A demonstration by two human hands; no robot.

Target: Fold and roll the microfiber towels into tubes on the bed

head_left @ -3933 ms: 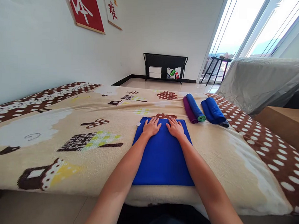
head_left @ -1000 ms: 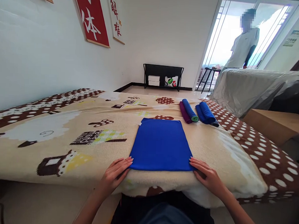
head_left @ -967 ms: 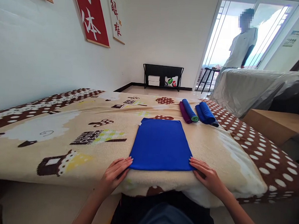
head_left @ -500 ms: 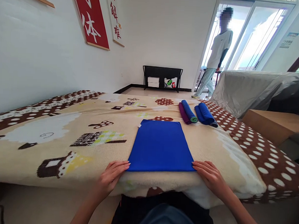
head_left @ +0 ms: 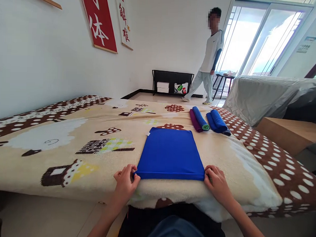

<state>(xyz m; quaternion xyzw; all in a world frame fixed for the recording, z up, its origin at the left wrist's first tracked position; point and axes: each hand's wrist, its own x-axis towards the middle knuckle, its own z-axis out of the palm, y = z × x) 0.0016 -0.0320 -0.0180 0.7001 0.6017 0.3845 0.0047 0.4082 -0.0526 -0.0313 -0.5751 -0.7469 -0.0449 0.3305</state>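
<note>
A blue towel (head_left: pixel 171 150) lies spread on the patterned blanket (head_left: pixel 114 186), its near edge turned over into a narrow strip. At the near left corner my left hand (head_left: pixel 127 181) pinches that folded edge between thumb and fingers. My right hand (head_left: pixel 216 181) grips the near right corner the same way. A small white tag sticks out at the towel's far left corner. Beyond it to the right lie rolled towels: a purple roll (head_left: pixel 195 120) beside a blue roll with a green end (head_left: pixel 201 118), and further blue rolls (head_left: pixel 216 121).
The blanket covers a bed with a brown dotted border (head_left: pixel 288 168). A cardboard box (head_left: pixel 284 135) and a plastic-covered piece of furniture (head_left: pixel 262 94) stand at the right. Behind the bed are a black rack (head_left: pixel 172 77), a stool (head_left: pixel 224 81) and a walking person (head_left: pixel 212 53).
The towel's near edge has been folded over into a strip; my hands went from flat fingers on the corners to pinching them. The person in the background has walked left.
</note>
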